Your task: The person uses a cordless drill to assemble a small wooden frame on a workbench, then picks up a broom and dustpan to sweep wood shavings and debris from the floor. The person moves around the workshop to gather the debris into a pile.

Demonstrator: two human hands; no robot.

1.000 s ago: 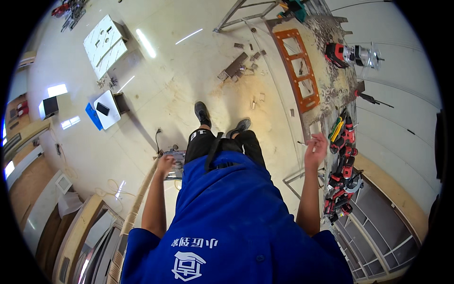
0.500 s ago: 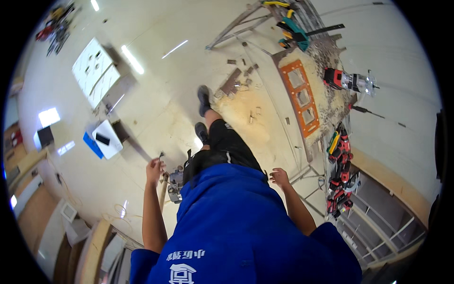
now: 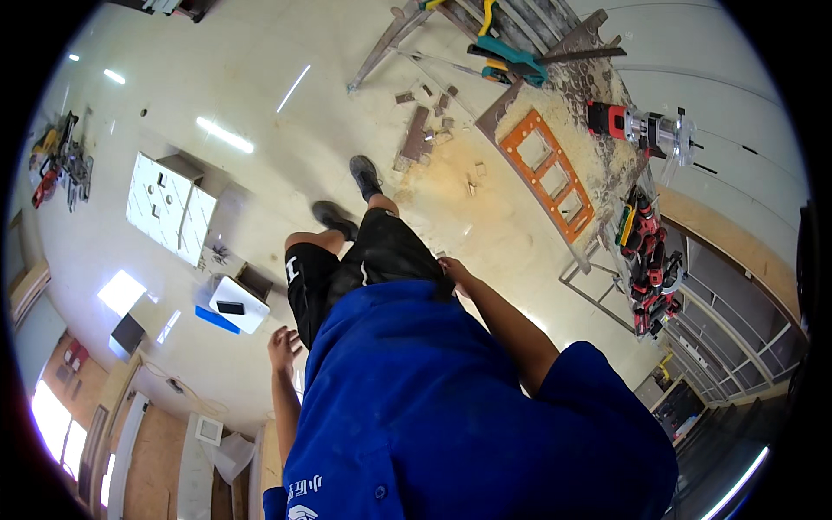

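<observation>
- Floor btwn R hand & workbench edge
- Offcuts fwd-R of shoes; white cabinet off L
- L hand: fingers apart
- R hand by shorts, grip: can't tell

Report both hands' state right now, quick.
Left hand: open, loosely curled, nothing visible in it.
Right hand: by the black shorts; cannot tell whether open, closed or holding anything.
</observation>
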